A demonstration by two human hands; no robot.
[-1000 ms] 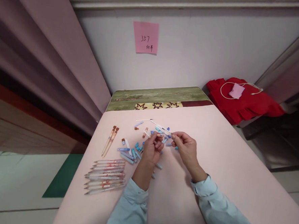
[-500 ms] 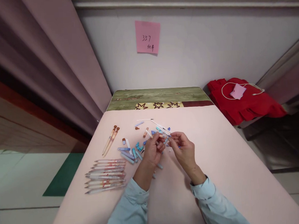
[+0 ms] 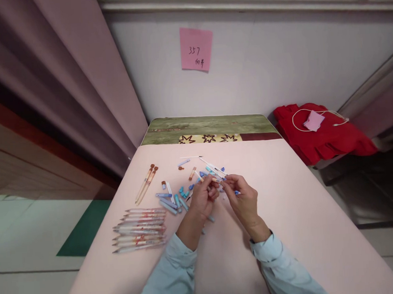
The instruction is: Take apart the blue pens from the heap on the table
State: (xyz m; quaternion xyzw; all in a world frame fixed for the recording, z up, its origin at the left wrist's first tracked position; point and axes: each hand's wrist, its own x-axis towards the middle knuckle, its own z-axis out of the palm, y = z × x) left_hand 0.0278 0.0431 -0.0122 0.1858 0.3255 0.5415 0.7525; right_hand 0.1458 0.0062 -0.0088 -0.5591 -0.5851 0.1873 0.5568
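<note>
My left hand [image 3: 202, 200] is closed around a short cream-and-orange pen barrel [image 3: 216, 180], with one end poking out toward the right. My right hand [image 3: 243, 199] pinches at that end with thumb and forefinger; what sits between those fingertips is too small to make out. Around and beneath the hands lie loose pen parts: white refills [image 3: 214, 168], a blue-grey barrel [image 3: 167, 206], teal pieces [image 3: 183, 193] and a printed orange barrel piece [image 3: 192, 173]. A brown cap piece [image 3: 181, 168] rests further back.
Several pens [image 3: 140, 230] lie side by side at the left of the pink-covered table [image 3: 289, 248]. Two brown-topped pens [image 3: 146, 184] lie behind them. A red cloth [image 3: 319, 139] with a cable is at the right. A pink note [image 3: 196, 49] hangs on the wall.
My hands stay together over the loose parts, with only slight finger movement at the barrel's end. The whole view has shifted very slightly.
</note>
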